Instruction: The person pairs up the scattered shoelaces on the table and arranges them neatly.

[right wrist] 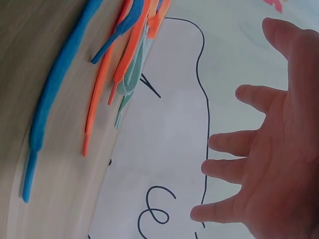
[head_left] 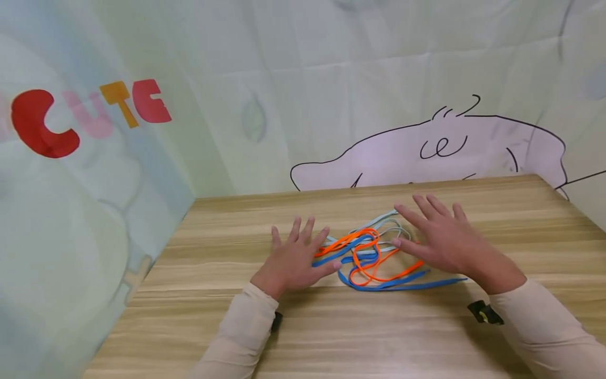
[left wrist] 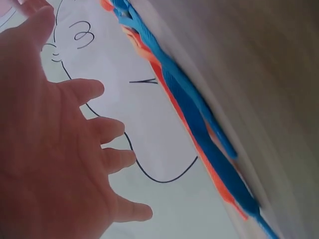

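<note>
A loose tangle of flat shoelaces lies on the wooden table between my hands. It holds a blue shoelace (head_left: 402, 287), an orange shoelace (head_left: 402, 272) and a pale mint shoelace (head_left: 379, 217). My left hand (head_left: 295, 260) hovers at the tangle's left side with fingers spread, palm down. On the other side my right hand (head_left: 445, 239) is spread too, over the right part of the laces. Both wrist views show a gap between palm and laces. Tipped ends of the blue lace (right wrist: 55, 94) and orange lace (right wrist: 97, 99) show in the right wrist view.
The wooden table (head_left: 379, 337) ends at a back edge against a printed cloth backdrop (head_left: 307, 105). Another cloth wall with coloured letters (head_left: 44, 123) stands along the left. A dark strap piece (head_left: 485, 312) sits at my right cuff.
</note>
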### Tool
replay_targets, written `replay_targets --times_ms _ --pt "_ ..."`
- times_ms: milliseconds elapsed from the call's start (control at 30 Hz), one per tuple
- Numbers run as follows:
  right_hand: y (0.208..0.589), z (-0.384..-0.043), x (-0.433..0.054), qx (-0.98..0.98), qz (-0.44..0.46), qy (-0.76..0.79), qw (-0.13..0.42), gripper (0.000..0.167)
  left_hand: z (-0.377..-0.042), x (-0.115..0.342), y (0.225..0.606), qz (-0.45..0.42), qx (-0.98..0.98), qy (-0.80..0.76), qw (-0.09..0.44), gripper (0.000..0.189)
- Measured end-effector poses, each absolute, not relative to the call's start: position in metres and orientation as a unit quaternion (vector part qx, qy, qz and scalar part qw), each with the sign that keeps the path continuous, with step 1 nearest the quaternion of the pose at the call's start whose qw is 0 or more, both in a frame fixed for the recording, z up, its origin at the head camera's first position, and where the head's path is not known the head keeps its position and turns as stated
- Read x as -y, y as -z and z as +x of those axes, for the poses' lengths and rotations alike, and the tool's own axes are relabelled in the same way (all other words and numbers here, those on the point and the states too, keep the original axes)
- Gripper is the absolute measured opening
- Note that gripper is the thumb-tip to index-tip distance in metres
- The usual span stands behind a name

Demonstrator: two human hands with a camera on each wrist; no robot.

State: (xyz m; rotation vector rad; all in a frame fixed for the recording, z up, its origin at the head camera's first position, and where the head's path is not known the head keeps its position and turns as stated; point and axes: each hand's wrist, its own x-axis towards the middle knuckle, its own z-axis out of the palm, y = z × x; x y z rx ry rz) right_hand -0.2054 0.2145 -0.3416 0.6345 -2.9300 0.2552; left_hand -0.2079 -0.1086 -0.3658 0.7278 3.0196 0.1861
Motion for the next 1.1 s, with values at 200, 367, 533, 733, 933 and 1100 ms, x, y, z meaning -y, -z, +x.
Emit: replay_targets --times_ms 200,367,533,733,933,1100 --pt "0.343 -0.205 -0.210 0.970 0.222 -0.081 0.063 0.080 -0.207 0.103 0.368 0.255 -0.965 -0.056 0.016 0.079" --pt "0.347 -0.204 -0.206 0.966 0.235 -0.078 0.070 0.077 -0.206 0.099 0.370 0.273 -0.960 -0.061 0.025 0.076" --pt "0.351 -0.204 -0.203 0.957 0.264 -0.097 0.069 0.073 -0.205 0.094 0.374 0.300 -0.951 -0.063 0.042 0.073" --pt "0.357 -0.205 -0.200 0.946 0.284 -0.152 0.036 0.073 -0.201 0.088 0.372 0.347 -0.935 -0.057 0.043 0.069" --pt "0.359 -0.204 -0.201 0.947 0.284 -0.152 0.006 0.065 -0.198 0.085 0.373 0.384 -0.922 -0.033 0.019 0.055" --pt "0.364 -0.208 -0.204 0.946 0.289 -0.147 0.004 0.056 -0.197 0.082 0.374 0.394 -0.918 -0.036 0.020 0.041"
